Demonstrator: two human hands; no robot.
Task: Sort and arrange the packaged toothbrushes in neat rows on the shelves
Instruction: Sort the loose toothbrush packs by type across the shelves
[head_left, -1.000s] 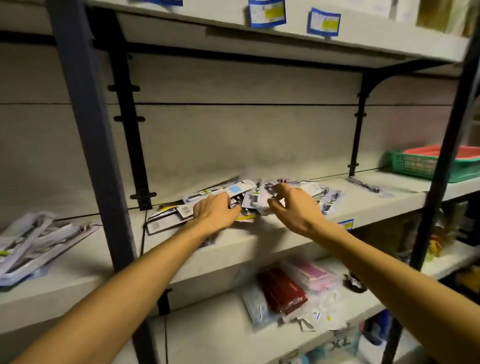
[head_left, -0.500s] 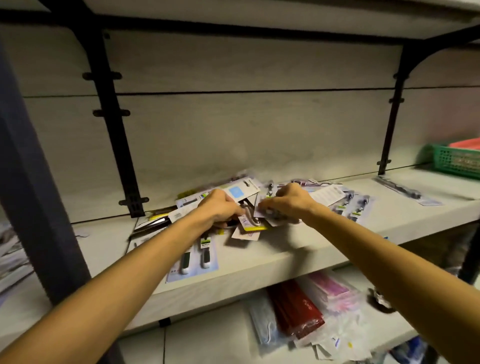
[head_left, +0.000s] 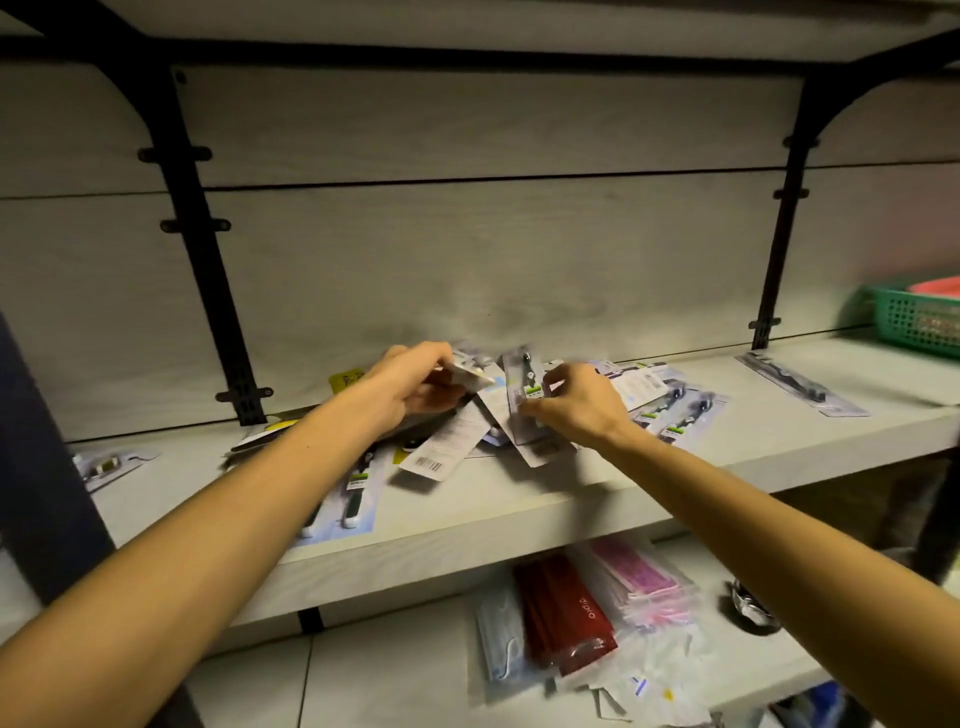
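— Which step is under way at the shelf?

— Sorting: the left hand pinches one pack and the right hand pinches another, both over the jumbled heap of toothbrush packs. Next, likely laying them straight.

— The count?

— Two held, one stray pack far right; the blurred heap cannot be counted.

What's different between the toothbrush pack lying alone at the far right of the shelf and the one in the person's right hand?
The lone pack lies flat on the shelf, untouched and apart from the others; the held pack is lifted and tilted up above the pile, pinched by the right hand. The lone pack looks dark; the held pack shows a green label. Both are long, thin carded packs.
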